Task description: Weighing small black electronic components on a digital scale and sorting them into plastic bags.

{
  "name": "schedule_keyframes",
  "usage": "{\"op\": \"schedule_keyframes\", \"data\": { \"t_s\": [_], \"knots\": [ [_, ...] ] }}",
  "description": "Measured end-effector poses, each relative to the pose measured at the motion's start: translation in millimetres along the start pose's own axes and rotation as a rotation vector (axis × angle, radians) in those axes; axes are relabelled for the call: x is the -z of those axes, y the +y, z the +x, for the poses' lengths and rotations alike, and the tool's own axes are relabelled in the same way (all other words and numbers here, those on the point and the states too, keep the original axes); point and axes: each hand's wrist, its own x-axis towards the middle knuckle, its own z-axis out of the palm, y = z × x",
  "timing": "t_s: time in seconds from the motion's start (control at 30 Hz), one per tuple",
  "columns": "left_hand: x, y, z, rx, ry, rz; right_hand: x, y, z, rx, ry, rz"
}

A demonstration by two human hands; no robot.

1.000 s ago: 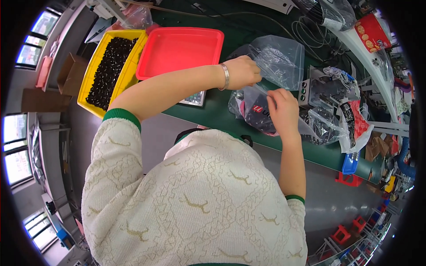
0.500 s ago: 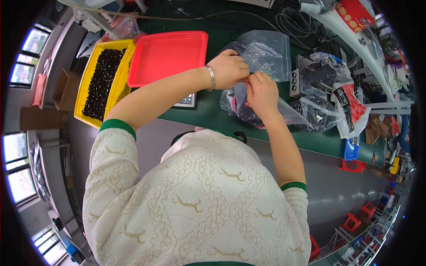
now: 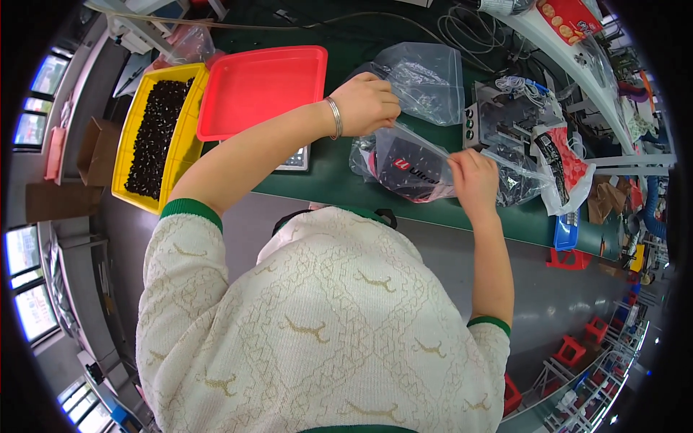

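A clear plastic bag [image 3: 411,167] with a dark item inside lies on the green table [image 3: 325,180]. My left hand [image 3: 369,103], with a metal bracelet at the wrist, pinches the bag's upper edge. The bag's right edge is pinched by my right hand [image 3: 473,179]. The bag's top edge is stretched taut between the two hands. A second clear bag [image 3: 426,79] lies just behind my left hand.
A red tray [image 3: 260,90] sits at the left on the table, beside a yellow bin [image 3: 186,144] of small black parts. Bags of dark parts [image 3: 527,180], a red-and-white packet [image 3: 567,162], cables and a blue container [image 3: 565,232] crowd the right side.
My hands have drawn apart, the left going up and the right going right, stretching the bag's edge between them. The dark item inside shows more plainly now.
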Motion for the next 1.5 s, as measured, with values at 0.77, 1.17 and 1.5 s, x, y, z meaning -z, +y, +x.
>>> {"op": "schedule_keyframes", "data": {
  "t_s": [0.77, 1.17, 1.5],
  "knots": [
    [27.9, -25.9, 81.6, -0.122, 0.074, 0.38, 93.5, 65.5, -65.4, -0.406, 0.102, -0.192],
    [-19.0, -12.8, -7.5, 0.331, 0.068, -0.131, 56.3, 29.3, -74.8, -0.357, 0.414, -0.162],
    [-92.0, 97.6, -176.0, 0.704, -0.333, -0.542, -79.4, -78.4, -28.0, -0.202, -0.022, 0.652]
  ]
}}
